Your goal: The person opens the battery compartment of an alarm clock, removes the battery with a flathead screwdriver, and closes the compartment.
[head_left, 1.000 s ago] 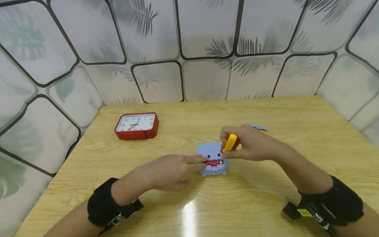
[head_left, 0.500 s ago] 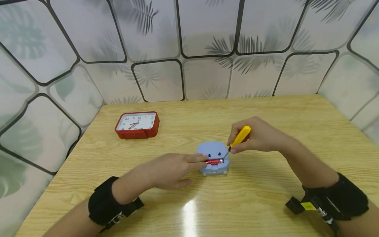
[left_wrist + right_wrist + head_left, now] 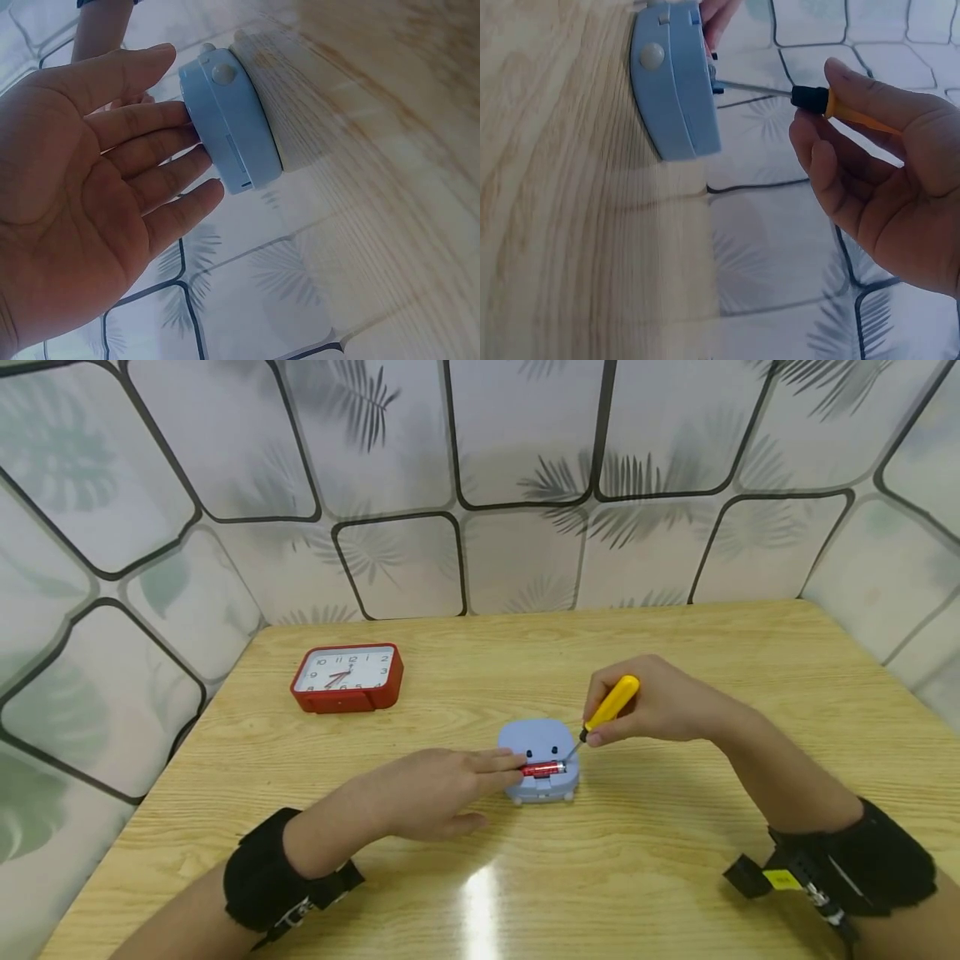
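A light blue rounded device with small feet (image 3: 534,735) lies flat on the table, its battery slot facing up. In the slot sits a red battery (image 3: 542,769), its left end hidden by fingers. My left hand (image 3: 438,793) rests its straight fingers on the device's left side; the left wrist view shows those fingertips against the blue body (image 3: 229,120). My right hand (image 3: 660,702) grips a yellow-handled screwdriver (image 3: 613,702) with a black collar. Its thin metal shaft (image 3: 754,88) slants down to the battery's right end. The exact tip contact is hard to see.
A red-framed clock (image 3: 348,678) lies face up at the back left of the wooden table (image 3: 450,668). A patterned wall (image 3: 525,560) stands behind the table's far edge. Black wrist straps (image 3: 262,868) with cameras sit on both forearms.
My right hand has moved right and back, tilting the screwdriver so its shaft shows. The battery's right end is more exposed. A small blue piece behind that hand is now hidden. The left hand stays put.
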`<move>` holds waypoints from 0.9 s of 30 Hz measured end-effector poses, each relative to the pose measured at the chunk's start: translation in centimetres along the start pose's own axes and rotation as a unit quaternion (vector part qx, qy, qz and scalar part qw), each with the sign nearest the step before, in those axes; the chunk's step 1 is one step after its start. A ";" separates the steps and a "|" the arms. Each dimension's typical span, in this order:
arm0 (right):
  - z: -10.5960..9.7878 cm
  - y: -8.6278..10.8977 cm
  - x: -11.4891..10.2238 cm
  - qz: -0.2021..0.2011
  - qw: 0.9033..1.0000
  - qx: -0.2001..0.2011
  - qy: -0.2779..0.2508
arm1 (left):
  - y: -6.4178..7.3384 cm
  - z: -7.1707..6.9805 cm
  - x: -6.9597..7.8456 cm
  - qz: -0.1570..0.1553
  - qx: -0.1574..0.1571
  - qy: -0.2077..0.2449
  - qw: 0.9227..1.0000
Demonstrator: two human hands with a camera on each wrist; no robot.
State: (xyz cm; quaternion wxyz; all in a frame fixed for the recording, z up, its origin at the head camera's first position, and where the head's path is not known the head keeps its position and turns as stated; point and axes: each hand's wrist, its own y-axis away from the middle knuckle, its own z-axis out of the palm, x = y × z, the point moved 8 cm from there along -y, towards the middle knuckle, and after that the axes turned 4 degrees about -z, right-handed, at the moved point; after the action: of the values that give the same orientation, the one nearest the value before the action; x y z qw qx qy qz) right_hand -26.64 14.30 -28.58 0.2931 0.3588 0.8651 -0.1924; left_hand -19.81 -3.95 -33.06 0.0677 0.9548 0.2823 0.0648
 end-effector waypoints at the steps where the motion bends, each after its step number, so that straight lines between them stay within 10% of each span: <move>1: 0.1 0.0 -0.4 -0.005 1.000 0.003 0.009 | 0.0 0.0 0.0 0.000 -0.001 0.000 1.000; 9: 1.6 -0.4 -3.3 -0.081 0.996 0.023 0.043 | 0.0 0.1 -0.1 -0.002 -0.006 -0.001 1.000; 27: -0.1 -0.1 0.5 -0.005 1.000 0.001 -0.004 | 0.0 0.1 0.0 -0.007 -0.011 0.004 1.000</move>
State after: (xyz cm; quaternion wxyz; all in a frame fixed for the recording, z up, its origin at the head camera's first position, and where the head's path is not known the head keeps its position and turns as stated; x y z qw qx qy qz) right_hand -27.01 14.51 -28.80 0.2956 0.3537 0.8655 -0.1960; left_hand -19.84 -3.96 -33.17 0.0778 0.9518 0.2881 0.0709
